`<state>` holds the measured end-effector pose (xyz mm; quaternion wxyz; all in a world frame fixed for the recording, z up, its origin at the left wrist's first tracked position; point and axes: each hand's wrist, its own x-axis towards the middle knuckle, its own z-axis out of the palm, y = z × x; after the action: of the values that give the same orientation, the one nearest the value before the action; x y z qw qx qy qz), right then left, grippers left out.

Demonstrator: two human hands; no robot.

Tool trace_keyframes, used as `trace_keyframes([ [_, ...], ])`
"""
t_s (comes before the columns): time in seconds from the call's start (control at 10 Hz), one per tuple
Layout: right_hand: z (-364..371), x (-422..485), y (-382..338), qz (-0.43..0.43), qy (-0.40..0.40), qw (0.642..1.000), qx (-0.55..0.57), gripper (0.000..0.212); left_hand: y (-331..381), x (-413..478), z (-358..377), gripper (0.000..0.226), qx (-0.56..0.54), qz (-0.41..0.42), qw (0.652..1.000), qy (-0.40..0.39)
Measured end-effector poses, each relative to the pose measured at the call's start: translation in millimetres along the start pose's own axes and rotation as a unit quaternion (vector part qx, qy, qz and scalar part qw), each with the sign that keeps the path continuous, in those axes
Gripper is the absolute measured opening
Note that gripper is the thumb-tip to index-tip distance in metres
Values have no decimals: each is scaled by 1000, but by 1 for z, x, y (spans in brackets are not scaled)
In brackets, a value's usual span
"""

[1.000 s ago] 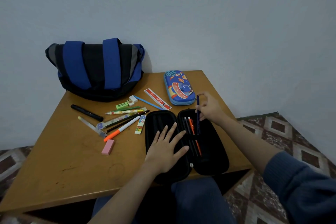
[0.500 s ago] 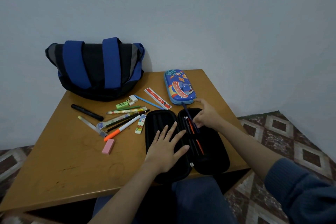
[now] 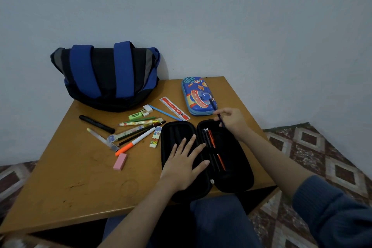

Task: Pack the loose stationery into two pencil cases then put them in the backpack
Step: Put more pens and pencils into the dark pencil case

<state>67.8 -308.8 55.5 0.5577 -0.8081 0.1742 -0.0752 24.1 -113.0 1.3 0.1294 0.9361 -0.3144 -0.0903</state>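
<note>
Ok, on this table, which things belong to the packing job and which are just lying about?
Job: open black pencil case under the left hand; dark pen pinched by the right hand; blue pencil case, shut; backpack; loose stationery such as the red ruler, orange marker, pink eraser.
Just there: table; patterned floor.

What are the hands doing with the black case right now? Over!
Left hand flat on open black case. Right hand pinching dark pen above its right half. Loose stationery on table, blue case shut. Nothing blocking.
</note>
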Motion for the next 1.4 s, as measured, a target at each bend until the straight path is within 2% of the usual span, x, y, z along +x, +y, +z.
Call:
trace_keyframes([
  [0.1,-8,-2,-17,36,-55,992,110,33,0,0,0,59,0,0,1000,1],
  [0.2,-15,-4,-24,18,-77,988,135,20,0,-1,0,59,4,1,1000,3],
  [0.3,-14,-3,-22,-16,-17,997,78,14,0,-1,0,59,0,-1,1000,1],
  [0.5,-8,3,-14,-23,24,999,-44,23,1,-1,0,59,4,-2,1000,0],
  [0.6,-7,6,-5,-72,37,987,-137,56,1,-1,-1,59,1,-2,1000,-1],
  [0.7,-5,8,1,-88,14,984,-155,61,1,-1,-1,59,0,0,1000,1],
  [0.9,-1,10,0,-23,-64,985,-156,57,1,-1,0,59,4,-1,1000,2],
  [1.1,5,10,7,78,-129,962,-228,32,0,-1,0,59,2,-1,1000,5],
  [1.4,6,5,11,70,-133,953,-265,30,-1,0,2,59,4,0,1000,8],
])
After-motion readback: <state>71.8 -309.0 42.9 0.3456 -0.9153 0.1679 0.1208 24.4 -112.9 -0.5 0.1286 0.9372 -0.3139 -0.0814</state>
